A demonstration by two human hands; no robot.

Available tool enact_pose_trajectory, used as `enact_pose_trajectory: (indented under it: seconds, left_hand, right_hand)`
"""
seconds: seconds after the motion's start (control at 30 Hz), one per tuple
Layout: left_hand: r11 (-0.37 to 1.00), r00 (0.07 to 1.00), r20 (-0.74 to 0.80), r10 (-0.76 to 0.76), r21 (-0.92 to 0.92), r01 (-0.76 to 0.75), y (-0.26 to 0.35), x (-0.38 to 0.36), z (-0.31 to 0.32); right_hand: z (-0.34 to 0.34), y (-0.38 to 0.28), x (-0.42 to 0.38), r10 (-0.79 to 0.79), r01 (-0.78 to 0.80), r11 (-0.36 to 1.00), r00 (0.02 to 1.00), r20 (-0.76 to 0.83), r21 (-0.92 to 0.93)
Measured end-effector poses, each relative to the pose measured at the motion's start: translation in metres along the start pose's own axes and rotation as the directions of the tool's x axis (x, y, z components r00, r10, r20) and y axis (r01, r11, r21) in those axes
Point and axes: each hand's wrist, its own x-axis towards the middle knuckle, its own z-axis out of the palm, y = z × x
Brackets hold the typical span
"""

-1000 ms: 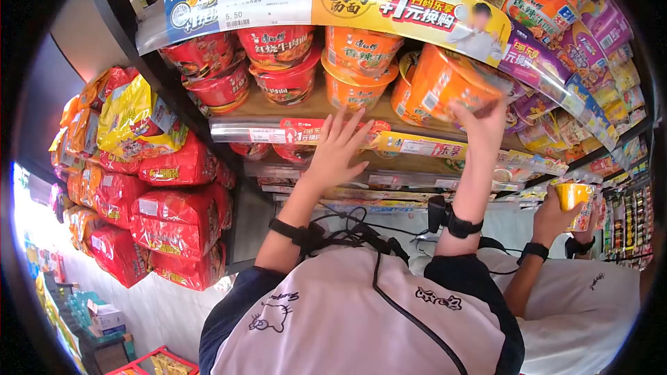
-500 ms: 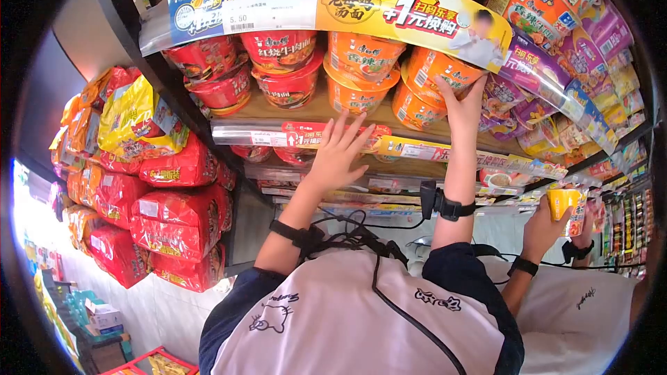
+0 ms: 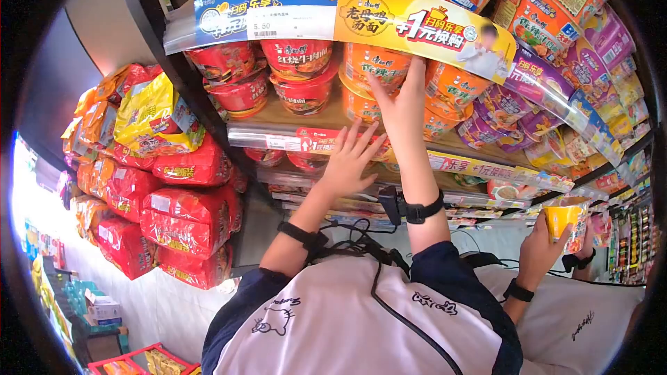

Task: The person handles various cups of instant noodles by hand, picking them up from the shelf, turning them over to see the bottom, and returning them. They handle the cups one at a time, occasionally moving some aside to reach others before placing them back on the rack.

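My left hand (image 3: 352,162) lies with fingers spread over the lower shelf's price strip (image 3: 278,140), holding nothing. Higher up, my right hand (image 3: 401,101) reaches to the orange noodle cups (image 3: 375,66), thumb and fingers apart. Its fingertips are at the front of a stacked cup, just under the yellow shelf banner (image 3: 361,17); whether they touch it is unclear. Red noodle cups (image 3: 302,90) stand stacked to the left. More orange cups (image 3: 455,87) are to the right of my right hand.
Red multipacks (image 3: 184,222) and a yellow pack (image 3: 156,114) are piled at the left. A dark shelf upright (image 3: 177,48) stands between them and the cups. At the right, a co-worker's hands (image 3: 540,246) hold a yellow packet (image 3: 559,222). Cables cross my chest.
My right hand has moved left, from the right stack of orange cups to the stack beside it. My left hand stays spread at the price strip. The view has shifted slightly.
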Motion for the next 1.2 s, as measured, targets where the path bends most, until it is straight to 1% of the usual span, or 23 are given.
enact_pose_trajectory:
  seconds: [0.03,0.1,0.17,0.2,0.33,0.4,0.43,0.5,0.53,0.6,0.63,0.67,0.7,0.73,0.83,0.87,0.9,0.93,1.0,1.07,1.13,1.17,1.2]
  left_hand:
    - [1.000,1.000,-0.007,0.004,0.012,-0.004,-0.002,0.000,0.002]
    - [0.999,1.000,-0.020,0.014,0.033,-0.014,-0.003,-0.001,0.006]
    - [1.000,1.000,-0.017,0.007,0.016,-0.007,-0.002,-0.001,0.006]
    - [1.000,1.000,-0.017,0.002,0.005,-0.001,-0.001,-0.001,0.005]
    - [0.970,0.996,-0.084,-0.023,-0.242,0.002,-0.005,-0.002,0.000]
    - [0.936,0.994,-0.099,-0.054,-0.351,0.016,-0.010,-0.003,0.001]
    - [0.879,0.987,-0.102,-0.123,-0.473,0.060,-0.011,-0.009,0.004]
    - [0.716,0.964,-0.085,-0.252,-0.686,0.127,-0.012,-0.017,0.011]
    - [0.750,0.965,-0.138,-0.223,-0.657,0.079,-0.009,-0.014,0.004]
    - [0.808,0.959,-0.233,-0.159,-0.589,-0.009,0.001,-0.012,-0.017]
    - [0.798,0.957,-0.236,-0.169,-0.602,-0.007,0.006,-0.010,-0.027]
    - [0.789,0.955,-0.238,-0.179,-0.615,-0.005,0.011,-0.007,-0.038]
    - [0.780,0.952,-0.241,-0.189,-0.626,-0.004,0.017,-0.005,-0.049]
    - [0.687,0.932,-0.242,-0.271,-0.727,0.011,0.025,-0.006,-0.060]
    - [0.636,0.892,-0.270,-0.363,-0.771,0.026,0.032,-0.013,-0.071]
    - [0.417,0.872,-0.189,-0.452,-0.909,0.020,0.037,-0.014,-0.078]
    - [0.441,0.869,-0.169,-0.465,-0.896,0.062,0.028,-0.018,-0.067]
    - [0.463,0.865,-0.151,-0.479,-0.880,0.103,0.014,-0.021,-0.054]
    - [0.569,0.873,-0.169,-0.457,-0.810,0.141,0.001,-0.028,-0.043]
    - [0.720,0.901,-0.224,-0.371,-0.683,0.126,-0.001,-0.033,-0.046]
    - [0.840,0.926,-0.258,-0.277,-0.532,0.103,0.005,-0.036,-0.058]
    - [0.676,0.916,-0.173,-0.363,-0.725,0.131,0.013,-0.040,-0.066]
    - [0.451,0.892,-0.084,-0.445,-0.881,0.142,0.021,-0.043,-0.074]
  right_hand:
    - [0.003,0.000,0.002,0.004,-0.005,0.999,1.000,-0.009,-0.045]
    - [0.007,0.001,0.003,0.039,-0.038,0.999,0.998,-0.042,0.014]
    - [0.007,0.010,0.002,0.019,-0.019,1.000,0.998,-0.054,0.008]
    - [0.005,0.013,-0.001,0.039,-0.036,0.996,0.999,-0.038,0.078]
    - [-0.015,0.010,-0.010,0.089,-0.108,0.937,0.993,0.072,0.331]
    - [-0.032,-0.001,-0.014,0.086,-0.156,0.861,0.983,0.163,0.484]
    - [-0.041,-0.006,-0.017,0.078,-0.180,0.847,0.973,0.218,0.500]
    - [-0.061,-0.015,-0.024,0.054,-0.226,0.819,0.945,0.321,0.528]
    - [-0.069,-0.017,-0.028,0.051,-0.233,0.834,0.935,0.351,0.499]
    - [-0.079,-0.027,-0.034,-0.024,-0.211,0.760,0.936,0.351,0.614]
    - [-0.082,-0.032,-0.036,-0.058,-0.204,0.716,0.936,0.348,0.668]
    - [-0.084,-0.036,-0.035,-0.092,-0.140,0.734,0.949,0.301,0.665]
    - [-0.086,-0.041,-0.034,-0.052,-0.171,0.706,0.955,0.290,0.687]
    - [-0.088,-0.047,-0.034,-0.011,-0.199,0.675,0.960,0.280,0.710]
    - [-0.091,-0.062,-0.035,0.121,-0.299,0.610,0.950,0.287,0.734]
    - [-0.091,-0.065,-0.035,0.147,-0.321,0.586,0.945,0.292,0.744]
    - [-0.091,-0.067,-0.036,0.172,-0.342,0.560,0.939,0.298,0.754]
    - [-0.091,-0.069,-0.037,0.171,-0.362,0.572,0.930,0.325,0.736]
    - [-0.092,-0.068,-0.040,0.194,-0.415,0.568,0.906,0.375,0.710]
    - [-0.089,-0.056,-0.048,0.264,-0.499,0.501,0.866,0.424,0.707]
    - [-0.083,-0.058,-0.052,0.262,-0.541,0.467,0.840,0.475,0.699]
    - [-0.080,-0.059,-0.053,0.261,-0.563,0.451,0.826,0.500,0.693]
    - [-0.075,-0.059,-0.055,0.264,-0.577,0.435,0.816,0.514,0.692]
